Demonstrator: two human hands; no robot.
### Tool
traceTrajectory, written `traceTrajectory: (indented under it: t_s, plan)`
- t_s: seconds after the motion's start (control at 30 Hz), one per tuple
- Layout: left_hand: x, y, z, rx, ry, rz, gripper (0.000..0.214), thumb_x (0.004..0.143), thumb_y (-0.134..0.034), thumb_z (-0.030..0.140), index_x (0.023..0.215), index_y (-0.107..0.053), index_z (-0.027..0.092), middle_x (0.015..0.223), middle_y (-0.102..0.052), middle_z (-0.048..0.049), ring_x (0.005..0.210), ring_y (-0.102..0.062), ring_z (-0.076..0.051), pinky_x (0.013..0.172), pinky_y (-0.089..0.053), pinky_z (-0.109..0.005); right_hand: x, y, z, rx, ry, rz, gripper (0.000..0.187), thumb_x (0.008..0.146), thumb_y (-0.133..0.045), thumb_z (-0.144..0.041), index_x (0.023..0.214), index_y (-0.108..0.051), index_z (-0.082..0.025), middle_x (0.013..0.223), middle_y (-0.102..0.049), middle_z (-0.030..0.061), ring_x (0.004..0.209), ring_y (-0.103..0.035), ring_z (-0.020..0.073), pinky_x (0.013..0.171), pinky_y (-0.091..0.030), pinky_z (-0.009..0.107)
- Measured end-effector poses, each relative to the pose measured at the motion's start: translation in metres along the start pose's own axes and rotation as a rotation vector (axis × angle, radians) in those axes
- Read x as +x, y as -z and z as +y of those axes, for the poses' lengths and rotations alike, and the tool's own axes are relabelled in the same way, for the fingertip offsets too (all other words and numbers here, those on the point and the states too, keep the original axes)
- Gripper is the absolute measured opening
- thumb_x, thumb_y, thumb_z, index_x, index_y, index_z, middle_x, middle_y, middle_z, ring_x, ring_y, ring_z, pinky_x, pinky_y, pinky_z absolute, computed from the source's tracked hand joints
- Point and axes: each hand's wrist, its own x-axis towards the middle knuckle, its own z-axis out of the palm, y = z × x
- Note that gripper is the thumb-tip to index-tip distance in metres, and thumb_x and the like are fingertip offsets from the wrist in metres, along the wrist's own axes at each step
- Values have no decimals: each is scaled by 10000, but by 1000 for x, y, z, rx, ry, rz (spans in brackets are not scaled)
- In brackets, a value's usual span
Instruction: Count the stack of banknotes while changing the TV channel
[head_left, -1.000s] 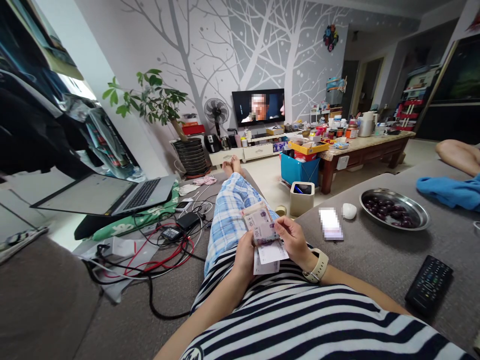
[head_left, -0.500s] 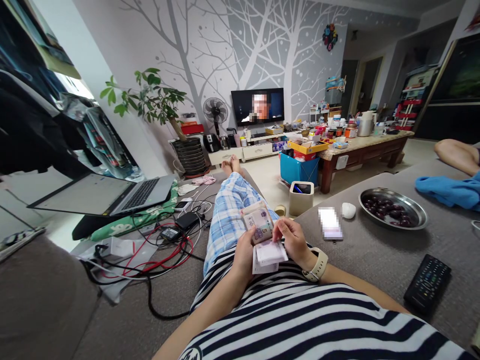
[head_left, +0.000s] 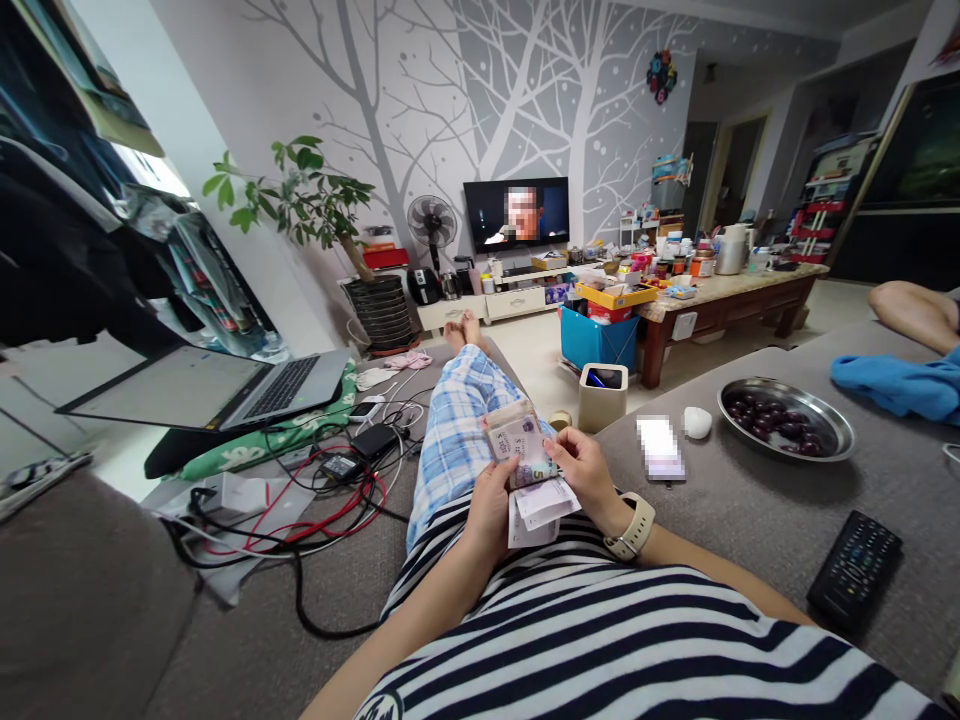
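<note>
Over my lap, my left hand (head_left: 491,500) is closed around a stack of banknotes (head_left: 517,440), its thumb lying across the face of the top ones. A purple "5" shows on the upper notes. Several pale notes (head_left: 541,510) hang folded down toward my striped shirt, below the left thumb. At the stack's right edge, my right hand (head_left: 585,475) pinches a banknote between thumb and forefinger; its other fingers are curled in. A light watch band (head_left: 634,527) circles my right wrist.
To my right lie a phone (head_left: 660,447), a white case (head_left: 697,422), a metal bowl of dark fruit (head_left: 840,430) and a remote control (head_left: 855,568). Tangled cables (head_left: 352,490) and a laptop (head_left: 292,388) lie to my left. Another person's bare leg (head_left: 915,310) rests at far right.
My right fingers have moved from above the folded-down notes to the stack's right edge, and a note there is now lifted across the stack. The left hand keeps its hold.
</note>
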Motion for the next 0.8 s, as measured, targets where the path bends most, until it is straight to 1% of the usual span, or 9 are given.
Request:
traceTrajectory:
  t_s: [0.1, 0.2, 0.33, 0.47, 0.6, 0.8]
  plan:
    - [-1, -3, 1, -3, 29, 13, 252, 776, -779, 278, 969, -749, 117, 902, -822, -105, 994, -785, -306, 911, -622, -399, -2, 0, -4, -1, 24, -6, 418, 908, -641, -548, 672, -523, -224, 622, -487, -35, 605, -436, 145, 591, -342, 293]
    - [-2, -6, 3, -6, 33, 32, 257, 782, -779, 315, 957, -751, 128, 904, -823, -96, 1025, -778, -304, 920, -617, -391, -5, 0, -7, 21, 45, -25, 409, 934, -621, -545, 696, -547, -222, 633, -499, -30, 612, -448, 148, 590, -353, 290]
    - [-2, -5, 3, 13, -2, 12, 267, 731, -810, 337, 895, -747, 135, 872, -820, -79, 1050, -768, -306, 930, -605, -376, -8, 1, -9, 46, 72, -48, 387, 946, -620, -536, 739, -608, -210, 661, -549, -17, 637, -477, 153, 613, -381, 288]
    - [-3, -4, 4, 45, -7, 8, 280, 674, -828, 351, 832, -734, 140, 836, -812, -85, 1046, -763, -321, 918, -600, -378, -9, 1, -9, 54, 76, -56, 403, 945, -625, -557, 750, -637, -204, 669, -565, -9, 644, -482, 156, 620, -383, 289]
    - [-3, -3, 3, 74, -9, 3, 262, 679, -797, 361, 811, -724, 147, 821, -805, -91, 1020, -763, -330, 886, -604, -393, -9, 1, -9, 63, 64, -58, 419, 936, -633, -579, 743, -647, -207, 662, -562, -6, 633, -479, 160, 612, -378, 294]
    - [-1, 2, 0, 123, -33, -11, 251, 704, -758, 370, 827, -736, 153, 855, -808, -90, 985, -759, -318, 834, -601, -371, -11, 1, -11, 68, 55, -63, 449, 919, -637, -611, 712, -631, -213, 645, -551, -5, 618, -473, 162, 604, -380, 297]
